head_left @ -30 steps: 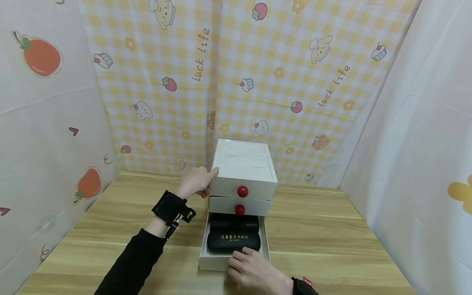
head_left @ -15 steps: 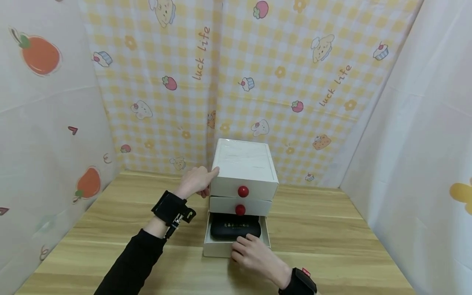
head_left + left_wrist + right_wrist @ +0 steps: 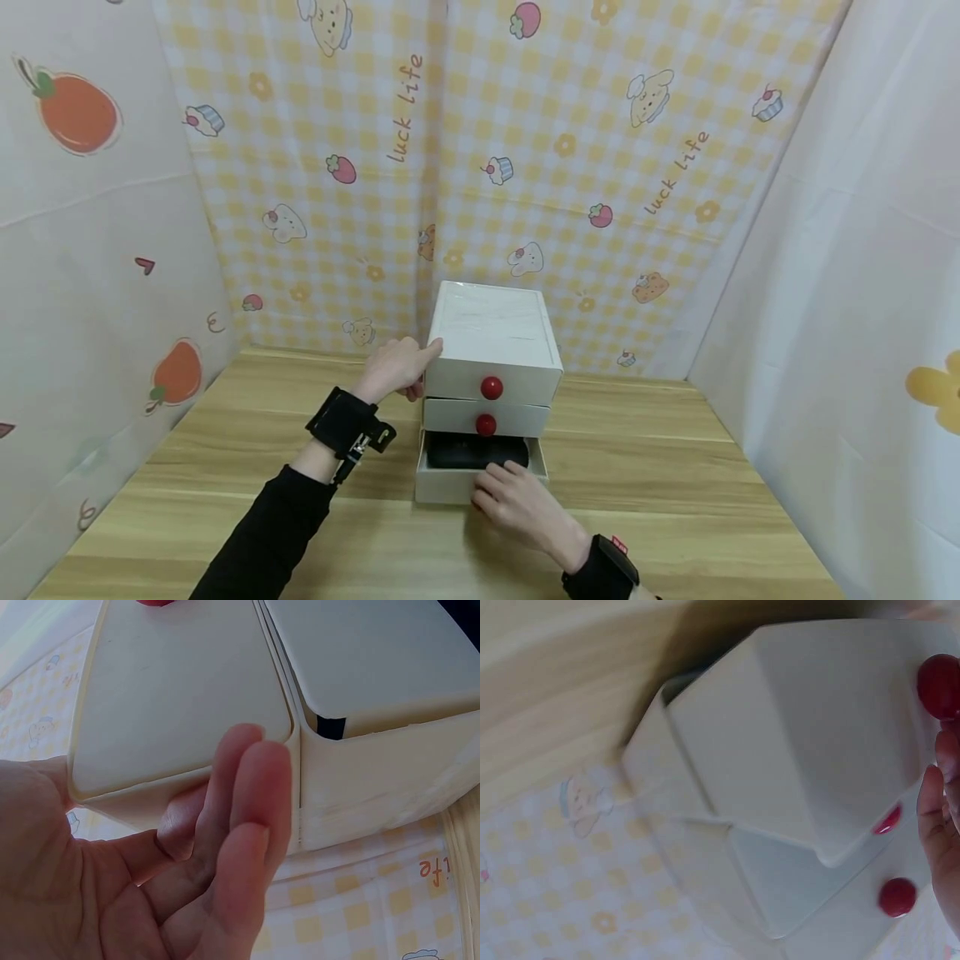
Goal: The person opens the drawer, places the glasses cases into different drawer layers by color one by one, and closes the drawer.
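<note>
A white drawer cabinet [image 3: 495,321] stands on the table, its bottom drawer [image 3: 441,487] partly pulled out. My left hand [image 3: 395,368] rests on the cabinet's left side, thumb at the top edge and the other fingers against the side wall. At the front of the bottom drawer, my right hand [image 3: 519,507] has its fingers bent at the red knob [image 3: 937,685], which the hand hides in the head view. Inside the drawer lies a black glasses case [image 3: 467,451], its rear part under the middle drawer.
Above are the middle drawer [image 3: 450,417] and top drawer [image 3: 453,382], both pushed in, each with a red knob. Wood-grain table [image 3: 660,483] surrounds the cabinet. A yellow checked cloth [image 3: 465,200] hangs behind, and white cloths hang at both sides.
The bottom drawer has slid inward with my right hand at its front. A second black case behind the front one has gone out of sight. My left hand has stayed put.
</note>
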Demonstrator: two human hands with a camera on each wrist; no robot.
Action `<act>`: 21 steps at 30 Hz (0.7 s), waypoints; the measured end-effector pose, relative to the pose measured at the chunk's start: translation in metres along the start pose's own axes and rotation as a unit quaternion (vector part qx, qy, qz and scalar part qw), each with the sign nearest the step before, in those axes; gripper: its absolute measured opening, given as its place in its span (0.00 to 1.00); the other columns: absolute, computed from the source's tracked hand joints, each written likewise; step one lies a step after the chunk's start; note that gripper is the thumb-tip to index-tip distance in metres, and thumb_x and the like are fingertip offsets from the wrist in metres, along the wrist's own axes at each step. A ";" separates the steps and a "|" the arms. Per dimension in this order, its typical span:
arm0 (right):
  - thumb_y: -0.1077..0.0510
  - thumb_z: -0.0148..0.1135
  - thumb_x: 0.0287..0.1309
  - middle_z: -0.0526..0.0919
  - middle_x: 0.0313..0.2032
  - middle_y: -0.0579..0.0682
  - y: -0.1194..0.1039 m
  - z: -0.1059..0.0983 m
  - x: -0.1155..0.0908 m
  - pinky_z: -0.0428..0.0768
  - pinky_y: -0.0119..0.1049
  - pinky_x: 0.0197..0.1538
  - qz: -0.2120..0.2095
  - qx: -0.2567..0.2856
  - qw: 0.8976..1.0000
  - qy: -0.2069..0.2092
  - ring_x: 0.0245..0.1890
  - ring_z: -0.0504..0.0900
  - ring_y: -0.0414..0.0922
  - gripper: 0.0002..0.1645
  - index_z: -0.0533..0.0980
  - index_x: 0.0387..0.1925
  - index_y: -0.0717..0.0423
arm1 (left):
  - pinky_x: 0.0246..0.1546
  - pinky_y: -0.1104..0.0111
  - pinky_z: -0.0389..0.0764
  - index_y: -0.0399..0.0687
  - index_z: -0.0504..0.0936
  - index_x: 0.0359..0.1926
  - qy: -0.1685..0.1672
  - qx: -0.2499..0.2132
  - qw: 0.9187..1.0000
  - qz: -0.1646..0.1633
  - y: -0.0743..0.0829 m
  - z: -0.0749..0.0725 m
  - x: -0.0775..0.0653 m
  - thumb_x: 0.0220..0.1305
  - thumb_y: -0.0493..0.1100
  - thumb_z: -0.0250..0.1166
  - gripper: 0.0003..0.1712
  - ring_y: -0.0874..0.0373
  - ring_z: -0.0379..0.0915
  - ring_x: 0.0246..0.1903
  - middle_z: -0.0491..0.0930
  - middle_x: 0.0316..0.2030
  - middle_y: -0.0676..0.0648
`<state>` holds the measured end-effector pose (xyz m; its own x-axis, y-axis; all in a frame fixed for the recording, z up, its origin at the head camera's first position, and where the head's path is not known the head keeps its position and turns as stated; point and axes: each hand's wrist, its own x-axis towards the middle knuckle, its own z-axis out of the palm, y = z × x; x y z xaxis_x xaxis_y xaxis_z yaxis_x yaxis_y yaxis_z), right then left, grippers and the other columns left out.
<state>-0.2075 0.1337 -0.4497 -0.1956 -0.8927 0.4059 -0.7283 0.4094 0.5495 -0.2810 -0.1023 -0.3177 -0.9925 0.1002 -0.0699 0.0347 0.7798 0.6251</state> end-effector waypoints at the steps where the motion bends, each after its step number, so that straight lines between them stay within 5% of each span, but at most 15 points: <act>1: 0.52 0.60 0.54 0.80 0.32 0.38 0.002 0.002 0.000 0.69 0.28 0.34 0.004 -0.007 1.000 -0.001 0.33 0.75 0.37 0.04 0.80 0.30 0.43 | 0.21 0.70 0.76 0.43 0.81 0.18 0.000 0.000 1.000 0.000 0.000 0.000 0.000 0.69 0.64 0.41 0.38 0.56 0.80 0.16 0.82 0.15 0.48; 14: 0.55 0.50 0.58 0.81 0.35 0.41 0.013 0.040 0.002 0.75 0.28 0.34 0.065 -0.049 0.997 0.017 0.35 0.78 0.38 0.12 0.81 0.31 0.47 | 0.23 0.70 0.75 0.43 0.79 0.18 -0.005 -0.002 1.000 -0.008 0.001 0.003 -0.001 0.68 0.64 0.42 0.37 0.57 0.80 0.16 0.82 0.15 0.49; 21: 0.54 0.60 0.55 0.82 0.37 0.42 0.012 0.047 0.001 0.79 0.29 0.36 0.089 -0.031 0.995 0.027 0.36 0.80 0.38 0.08 0.82 0.36 0.48 | 0.24 0.68 0.76 0.44 0.80 0.19 -0.004 -0.001 1.000 -0.011 0.000 0.002 -0.001 0.68 0.64 0.41 0.37 0.55 0.81 0.18 0.83 0.15 0.48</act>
<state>-0.2469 0.1286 -0.4768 -0.2818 -0.7944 0.5380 -0.6436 0.5724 0.5081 -0.2799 -0.1012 -0.3188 -0.9921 0.0887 -0.0893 0.0135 0.7804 0.6251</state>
